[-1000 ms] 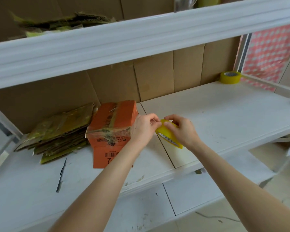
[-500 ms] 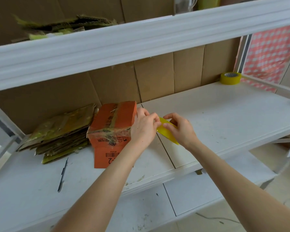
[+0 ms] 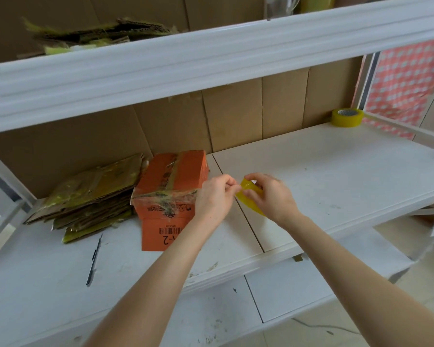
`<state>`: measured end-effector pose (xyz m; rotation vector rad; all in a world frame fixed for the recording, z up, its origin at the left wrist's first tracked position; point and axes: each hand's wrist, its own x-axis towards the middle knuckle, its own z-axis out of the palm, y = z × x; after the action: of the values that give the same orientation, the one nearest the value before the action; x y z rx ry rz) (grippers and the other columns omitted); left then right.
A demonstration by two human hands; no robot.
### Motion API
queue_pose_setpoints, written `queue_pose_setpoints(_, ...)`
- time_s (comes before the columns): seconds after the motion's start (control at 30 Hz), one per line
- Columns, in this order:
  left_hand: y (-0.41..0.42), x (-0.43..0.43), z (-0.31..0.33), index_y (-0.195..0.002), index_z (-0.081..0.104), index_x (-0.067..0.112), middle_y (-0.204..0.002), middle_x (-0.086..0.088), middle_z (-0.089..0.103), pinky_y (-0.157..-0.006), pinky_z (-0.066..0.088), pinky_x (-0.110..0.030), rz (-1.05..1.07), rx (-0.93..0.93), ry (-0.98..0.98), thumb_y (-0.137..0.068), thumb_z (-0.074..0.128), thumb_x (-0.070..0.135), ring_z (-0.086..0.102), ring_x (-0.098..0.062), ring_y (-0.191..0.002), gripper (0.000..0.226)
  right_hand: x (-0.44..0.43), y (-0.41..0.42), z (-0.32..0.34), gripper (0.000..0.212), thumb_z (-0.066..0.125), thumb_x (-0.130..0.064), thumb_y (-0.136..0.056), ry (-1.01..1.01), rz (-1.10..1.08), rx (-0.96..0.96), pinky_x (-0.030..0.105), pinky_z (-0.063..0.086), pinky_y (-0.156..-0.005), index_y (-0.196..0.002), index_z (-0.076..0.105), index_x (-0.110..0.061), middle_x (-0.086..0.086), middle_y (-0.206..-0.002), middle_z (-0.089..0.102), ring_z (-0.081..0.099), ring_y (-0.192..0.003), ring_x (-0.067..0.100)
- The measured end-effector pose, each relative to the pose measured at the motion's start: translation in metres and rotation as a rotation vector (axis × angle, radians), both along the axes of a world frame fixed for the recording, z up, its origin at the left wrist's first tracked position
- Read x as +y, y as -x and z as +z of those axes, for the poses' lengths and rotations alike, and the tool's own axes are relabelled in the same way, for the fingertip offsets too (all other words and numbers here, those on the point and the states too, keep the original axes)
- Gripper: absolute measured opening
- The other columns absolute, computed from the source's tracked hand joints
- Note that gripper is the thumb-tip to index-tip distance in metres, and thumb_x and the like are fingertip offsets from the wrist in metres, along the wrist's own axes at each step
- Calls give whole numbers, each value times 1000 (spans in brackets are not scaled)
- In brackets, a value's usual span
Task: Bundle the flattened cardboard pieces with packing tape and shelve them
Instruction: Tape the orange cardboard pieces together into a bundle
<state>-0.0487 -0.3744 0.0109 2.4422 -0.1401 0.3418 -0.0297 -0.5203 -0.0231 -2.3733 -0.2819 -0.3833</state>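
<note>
Right hand (image 3: 271,197): centre of frame, fingers curled round a yellow tape roll (image 3: 249,202); firm hold, roll tilted on edge and mostly hidden behind the fingers.
Left hand (image 3: 214,199): just left of the roll, thumb and forefinger pinched tight on its upper edge; whether a loose tape end is caught there, cannot tell.
Tape roll, place: held above the middle shelf (image 3: 336,176), near the seam between its two boards.
Orange carton (image 3: 172,186): left of centre on the same shelf, just beside the left hand; clear crumpled tape across its front edge, barcode and "-2" print upside down on the near face.
Flattened cardboard stack (image 3: 93,196): further left, touching the carton's side; sheets fanned, glossy yellowish tape on top.
Second tape roll (image 3: 347,117): upper right, lying flat at the back corner of the shelf, well apart from the hands.
Upper shelf cardboard (image 3: 98,33): upper left of frame, ragged flattened pieces lying on the top board.
Dark slim tool (image 3: 94,259): lower left, flat on the shelf in front of the stack; kind unclear.
Checked red cloth (image 3: 409,81): right edge, behind the frame.
</note>
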Motion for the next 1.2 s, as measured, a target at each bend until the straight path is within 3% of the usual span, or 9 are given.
queue_pose_setpoints(0.27,20,79,-3,-98,71,15,-105,3,60,-67,44,-21,148,-444,-192,-95,53,13,52,-11,-96,19,5,5,-54,37,58,-33,-92,447,-3,75,34,35,-100,-128,56,-28,-2,-121,57,48,-122,23)
queue_pose_setpoints(0.37,25,134,-13,-107,70,13,-111,-4,61,-80,43,-25,383,-514,26,-95,50,8,49,-13,-104,24,30,8,-38,32,57,-28,-93,254,-63,63,35,41,-92,-124,62,-22,4,-118,57,52,-115,28)
queue_pose_setpoints(0.53,17,162,-39,-123,64,24,-136,-7,53,-102,38,-50,337,-376,-135,-96,52,20,42,-31,-128,30,117,26,-10,46,63,-28,-91,100,114,-328,46,45,-97,-131,56,-8,17,-132,53,50,-122,37)
queue_pose_setpoints(0.67,-2,162,-59,-134,52,36,-155,-2,29,-113,27,-51,239,-194,-298,-96,47,40,16,-28,-145,38,151,18,-24,68,43,-48,-98,322,169,-51,41,17,-118,-153,20,-16,8,-162,4,-1,-149,31)
queue_pose_setpoints(0.77,-7,174,-75,-142,42,31,-159,-1,15,-99,45,-39,232,-52,-110,-95,49,41,34,-24,-139,48,137,6,-43,72,37,-52,-98,265,118,230,41,38,-106,-154,7,-18,7,-162,-6,28,-142,30)
queue_pose_setpoints(0.87,-15,181,-85,-151,20,25,-158,-4,21,-85,52,-34,243,-14,-142,-94,48,48,56,-25,-119,68,131,-4,-54,73,39,-51,-98,260,86,277,42,48,-92,-153,9,-15,11,-160,14,53,-122,34)
queue_pose_setpoints(0.97,-26,182,-82,-153,7,17,-133,-10,56,-65,50,-29,325,79,-165,-89,43,62,65,-22,-95,86,135,-16,-50,55,49,-52,-93,20,40,287,40,52,-80,-133,36,-16,7,-123,61,63,-104,30)
queue_pose_setpoints(1.03,-30,182,-77,-152,8,14,-117,-9,65,-68,50,-31,380,136,-189,-87,40,66,65,-23,-93,89,136,-21,-47,54,59,-57,-86,-100,32,339,36,52,-75,-121,43,-20,0,-107,69,65,-99,26)
queue_pose_setpoints(1.2,0,161,-78,-152,16,20,-110,-7,65,-69,52,-33,343,70,-155,-73,32,81,65,-25,-93,101,120,-14,-36,93,49,-91,-56,256,-177,125,31,43,-56,-121,44,-24,2,-84,67,67,-83,29)
